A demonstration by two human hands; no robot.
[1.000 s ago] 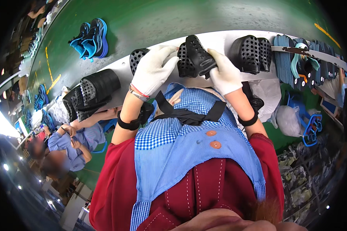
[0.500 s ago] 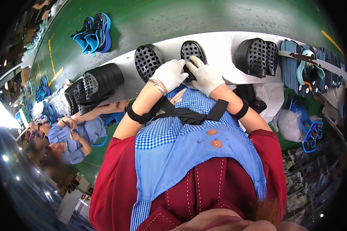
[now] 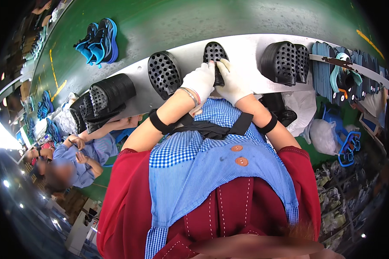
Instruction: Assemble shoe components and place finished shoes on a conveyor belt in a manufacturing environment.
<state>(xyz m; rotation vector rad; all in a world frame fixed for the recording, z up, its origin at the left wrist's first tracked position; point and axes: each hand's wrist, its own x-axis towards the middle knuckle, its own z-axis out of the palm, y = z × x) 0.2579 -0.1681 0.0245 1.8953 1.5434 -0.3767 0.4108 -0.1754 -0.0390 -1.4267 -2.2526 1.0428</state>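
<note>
A black sole-shaped piece with a grid of round holes [image 3: 215, 50] lies lengthwise on the white bench top in front of me. White gloves cover both hands. My left hand [image 3: 200, 79] closes on the left edge of its narrow middle, thumb and fingertips pressed together there. From the opposite side my right hand [image 3: 231, 83] pinches that same part, its index finger and thumb bent over the edge. The gloves hide some of the piece's near end. Just left of my hands lies a larger stack of such perforated pieces [image 3: 164, 73], touched by neither hand.
More perforated pieces stand in stacks at the left [image 3: 112, 93] and right [image 3: 285, 62]. Blue-black sneakers [image 3: 100, 41] rest on the green surface beyond the bench [image 3: 242, 47]. Blue flat pieces [image 3: 324, 69] line the far right. A person in blue [image 3: 84, 157] sits at left.
My left hand has shifted slightly right, and its fingertips have come closer to my right hand's. The right fingers have drawn back from the piece's perforated face to its narrow part.
</note>
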